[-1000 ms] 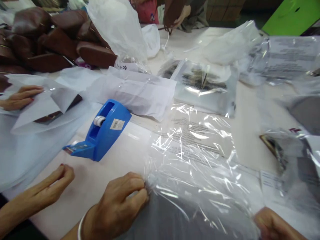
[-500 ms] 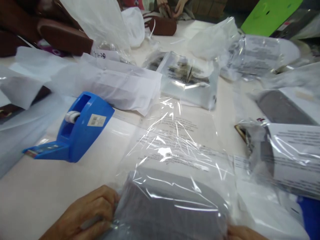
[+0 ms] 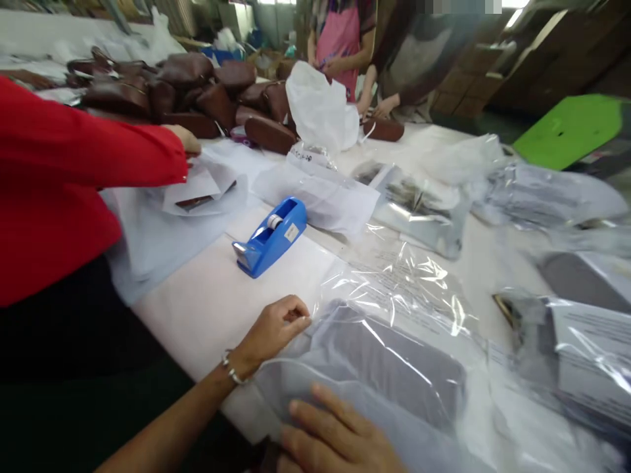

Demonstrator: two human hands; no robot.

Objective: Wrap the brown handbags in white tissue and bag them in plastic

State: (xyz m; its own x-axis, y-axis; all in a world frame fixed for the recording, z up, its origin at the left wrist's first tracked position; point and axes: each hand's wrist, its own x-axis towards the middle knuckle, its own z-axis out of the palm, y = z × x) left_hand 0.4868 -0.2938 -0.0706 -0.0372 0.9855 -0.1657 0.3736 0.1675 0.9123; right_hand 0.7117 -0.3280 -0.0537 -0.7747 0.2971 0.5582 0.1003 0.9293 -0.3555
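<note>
A clear plastic bag (image 3: 374, 295) with printed lettering lies in front of me. Inside it is a flat grey wrapped item (image 3: 394, 361) with a rounded edge. At the bag's left edge, my left hand (image 3: 276, 328) is closed, thumb and forefinger pinched at the plastic. A bracelet (image 3: 231, 368) circles that wrist. My right hand (image 3: 335, 433) lies with fingers spread over the near end of the bag, partly cut off by the frame's bottom. Beyond my left hand stands a blue tape dispenser (image 3: 276, 243).
A co-worker's red sleeve (image 3: 98, 151) reaches over white sheets (image 3: 142, 230) at left. Brown leather bags (image 3: 187, 92) are piled at the back. Other bagged items (image 3: 586, 355) lie at right. Another person in a pink apron (image 3: 340, 39) stands beyond the table.
The view has tilted up and turned left, bringing the co-worker's red sleeve and the bag pile into sight. My right hand has moved from the bag's right side onto its near end.
</note>
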